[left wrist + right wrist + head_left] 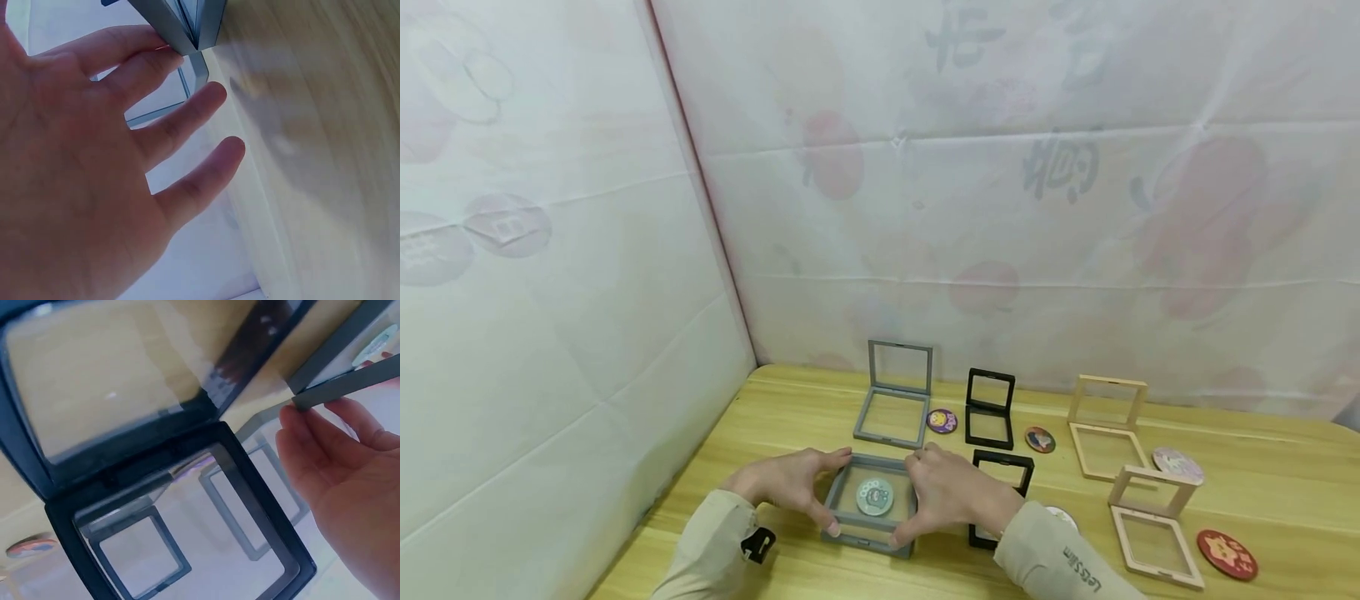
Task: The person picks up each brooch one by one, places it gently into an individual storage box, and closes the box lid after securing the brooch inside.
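- Pinching gray display frame (pixel 857 542) along its left side with left hand (pixel 792 482), fingers and thumb parted wide between far and near edges.
- Gripping the same frame along its right side with right hand (pixel 951 492), fingers bent, thumb at the near edge.
- Placed at bottom centre of head view, with round green badge (pixel 875 497) inside (small drawn character on it).
- Clear as a narrow V of two gray panels in both wrist views; much harder to read from head view.
- Spread free of the frame in left wrist view: ring and little fingers, hidden in head view.
- Large in right wrist view: larger black frame (pixel 140 459), propped wide; partly covered by right arm in head view.
- Behind the hands, centre of head view: second gray frame (pixel 901 389), purple badge (pixel 942 421), small black frame (pixel 988 407).
- Lower right, head view only: red badge (pixel 1227 554), beside near wooden frame (pixel 1142 510).
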The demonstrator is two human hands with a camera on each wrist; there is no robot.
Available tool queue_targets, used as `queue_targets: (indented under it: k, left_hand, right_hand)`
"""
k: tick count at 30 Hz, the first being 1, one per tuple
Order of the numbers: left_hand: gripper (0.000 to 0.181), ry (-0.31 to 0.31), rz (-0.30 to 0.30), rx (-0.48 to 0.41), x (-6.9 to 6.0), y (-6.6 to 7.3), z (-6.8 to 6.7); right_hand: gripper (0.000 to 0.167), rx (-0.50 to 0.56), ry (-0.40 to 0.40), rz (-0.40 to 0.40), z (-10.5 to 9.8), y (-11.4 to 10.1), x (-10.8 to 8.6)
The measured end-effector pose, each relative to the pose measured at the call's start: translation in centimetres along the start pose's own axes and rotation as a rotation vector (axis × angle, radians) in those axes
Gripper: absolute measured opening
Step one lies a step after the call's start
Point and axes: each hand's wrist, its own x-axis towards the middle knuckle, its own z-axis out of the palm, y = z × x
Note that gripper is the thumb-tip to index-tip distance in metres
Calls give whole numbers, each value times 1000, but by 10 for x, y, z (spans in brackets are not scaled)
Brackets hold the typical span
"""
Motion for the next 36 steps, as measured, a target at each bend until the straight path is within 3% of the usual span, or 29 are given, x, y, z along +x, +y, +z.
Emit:
queue_targets:
  k: [8, 15, 23, 36]
  left_hand:
    - [93, 27, -20, 30, -2, 2, 3]
    - [94, 49, -24, 70, -3, 1, 7]
    - [98, 77, -54, 123, -3, 2, 13]
    - [102, 133, -57, 321, -5, 3, 19]
  right_hand:
    - [86, 1, 23, -11, 1, 0, -2]
    - [106, 13, -3, 30, 4, -2, -2]
    - [108, -27, 19, 16, 11, -2, -2]
    - [108, -141, 102, -34, 18, -6, -4]
